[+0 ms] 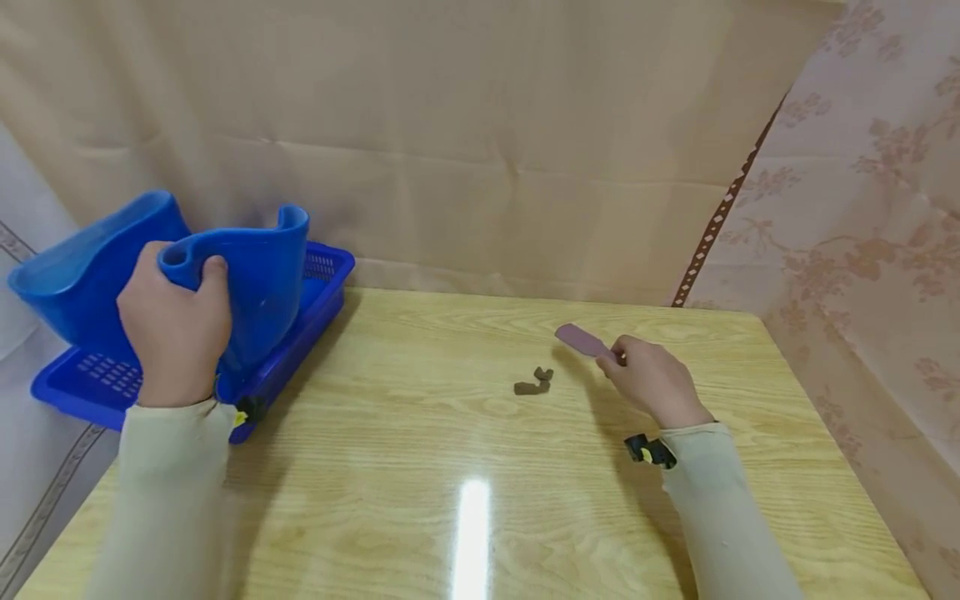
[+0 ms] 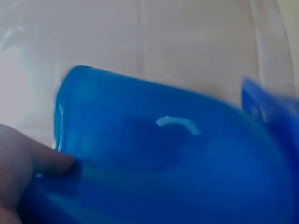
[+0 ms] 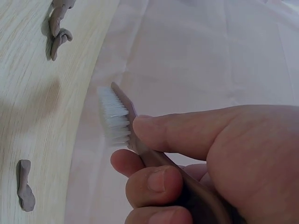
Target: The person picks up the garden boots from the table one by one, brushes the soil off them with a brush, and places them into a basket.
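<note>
My left hand (image 1: 176,325) grips a folded part of a bendy, glossy blue sheet-like thing (image 1: 258,292). It curves upright in wide folds over a blue plastic basket (image 1: 315,321), and its exact kind is unclear. In the left wrist view, the thumb presses against the blue surface (image 2: 177,158). A small brush (image 3: 126,112) with white bristles and a mauve-brown back is in my right hand (image 1: 652,379), thumb and fingers curled round its handle. The brush is raised above the table, to the right of several brown-grey clay-like scraps (image 1: 532,387).
The wood-grain table (image 1: 390,483) has a bright reflection near its front. A beige cloth (image 1: 450,150) hangs along the back edge, and a pink flowered cloth (image 1: 862,250) hangs on the right. White cloth lies left of the basket.
</note>
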Demonstrator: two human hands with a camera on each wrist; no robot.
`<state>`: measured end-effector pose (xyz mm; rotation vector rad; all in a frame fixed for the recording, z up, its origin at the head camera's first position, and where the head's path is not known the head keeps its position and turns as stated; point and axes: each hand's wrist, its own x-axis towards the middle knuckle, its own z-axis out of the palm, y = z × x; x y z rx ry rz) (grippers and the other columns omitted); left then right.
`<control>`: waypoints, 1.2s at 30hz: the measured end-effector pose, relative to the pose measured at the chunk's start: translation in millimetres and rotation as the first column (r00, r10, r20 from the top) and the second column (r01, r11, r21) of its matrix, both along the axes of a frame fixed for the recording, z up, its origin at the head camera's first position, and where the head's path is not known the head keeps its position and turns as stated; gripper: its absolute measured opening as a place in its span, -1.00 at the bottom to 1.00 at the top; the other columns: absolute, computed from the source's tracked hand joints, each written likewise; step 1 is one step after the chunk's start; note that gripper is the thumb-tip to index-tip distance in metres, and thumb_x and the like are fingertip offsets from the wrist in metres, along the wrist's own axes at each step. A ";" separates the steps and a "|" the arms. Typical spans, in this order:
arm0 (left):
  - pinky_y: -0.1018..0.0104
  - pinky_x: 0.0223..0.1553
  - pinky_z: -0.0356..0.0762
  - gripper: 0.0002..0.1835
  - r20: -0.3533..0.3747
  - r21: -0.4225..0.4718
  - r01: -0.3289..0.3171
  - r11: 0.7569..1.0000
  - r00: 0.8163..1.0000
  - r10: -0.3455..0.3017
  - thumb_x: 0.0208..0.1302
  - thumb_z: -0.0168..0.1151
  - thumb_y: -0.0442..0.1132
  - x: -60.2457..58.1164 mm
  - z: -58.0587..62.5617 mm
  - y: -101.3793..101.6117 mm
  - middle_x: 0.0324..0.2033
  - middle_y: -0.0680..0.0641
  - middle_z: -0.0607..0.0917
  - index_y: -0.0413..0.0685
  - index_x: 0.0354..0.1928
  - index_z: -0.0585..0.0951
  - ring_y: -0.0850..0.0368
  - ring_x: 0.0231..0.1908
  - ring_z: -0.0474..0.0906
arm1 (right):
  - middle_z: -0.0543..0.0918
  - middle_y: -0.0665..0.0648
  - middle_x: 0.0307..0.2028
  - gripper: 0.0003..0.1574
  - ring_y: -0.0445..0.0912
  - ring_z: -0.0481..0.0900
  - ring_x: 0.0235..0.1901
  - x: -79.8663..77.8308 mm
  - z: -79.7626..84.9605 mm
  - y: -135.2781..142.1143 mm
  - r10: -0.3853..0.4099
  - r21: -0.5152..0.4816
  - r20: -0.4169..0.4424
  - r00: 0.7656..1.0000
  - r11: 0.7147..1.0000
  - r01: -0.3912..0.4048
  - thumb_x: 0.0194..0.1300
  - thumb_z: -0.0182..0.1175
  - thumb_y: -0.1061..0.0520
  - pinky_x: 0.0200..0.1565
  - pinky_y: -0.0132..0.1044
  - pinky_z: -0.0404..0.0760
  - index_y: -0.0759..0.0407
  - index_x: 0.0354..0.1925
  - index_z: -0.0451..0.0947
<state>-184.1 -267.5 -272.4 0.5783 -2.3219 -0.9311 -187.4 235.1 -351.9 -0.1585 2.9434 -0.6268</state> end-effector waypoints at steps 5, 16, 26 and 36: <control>0.05 0.50 0.13 -0.40 0.093 0.023 -0.153 0.988 0.984 0.150 0.58 -0.18 -0.03 -3.4 4.0 -27.0 0.49 -0.11 0.26 0.13 0.58 0.10 -0.04 0.49 0.15 | 0.57 0.09 -0.48 -0.62 -0.08 0.39 -0.57 0.9 1.4 2.5 -0.006 0.003 0.006 1.000 1.000 0.006 0.58 0.10 -0.02 -0.55 -0.24 0.28 0.29 -0.07 0.60; 0.16 0.50 -0.12 -0.52 -0.289 -0.229 -0.183 0.956 0.951 0.113 0.55 0.00 0.04 12.9 -3.0 -1.7 0.39 -0.08 0.37 -0.02 0.33 0.58 0.11 0.45 0.03 | 0.58 0.09 -0.47 -0.60 -0.08 0.40 -0.56 -3.0 -1.9 -1.4 -0.009 0.016 0.013 1.000 1.000 0.009 0.57 0.10 -0.02 -0.55 -0.24 0.29 0.31 -0.03 0.61; -0.38 0.04 0.38 -0.50 0.211 -0.317 0.245 0.916 0.960 -0.184 0.50 0.12 0.03 53.9 32.4 30.5 0.11 -0.43 0.62 -0.24 0.20 0.63 -0.44 0.10 0.48 | 0.57 0.09 -0.49 -0.60 -0.08 0.39 -0.57 -3.6 -2.8 -0.5 -0.006 0.011 0.047 0.999 1.000 0.006 0.58 0.10 -0.03 -0.55 -0.25 0.29 0.31 -0.03 0.60; -0.47 0.17 0.33 -0.44 0.340 -0.319 0.508 0.800 0.849 -0.404 0.45 0.28 -0.04 62.7 20.8 53.1 0.25 -0.41 0.53 -0.18 0.35 0.51 -0.46 0.25 0.39 | 0.59 0.11 -0.45 -0.57 -0.06 0.41 -0.55 -2.4 -1.4 0.2 0.004 0.017 0.065 0.998 1.000 -0.005 0.58 0.09 -0.04 -0.53 -0.23 0.31 0.32 0.01 0.60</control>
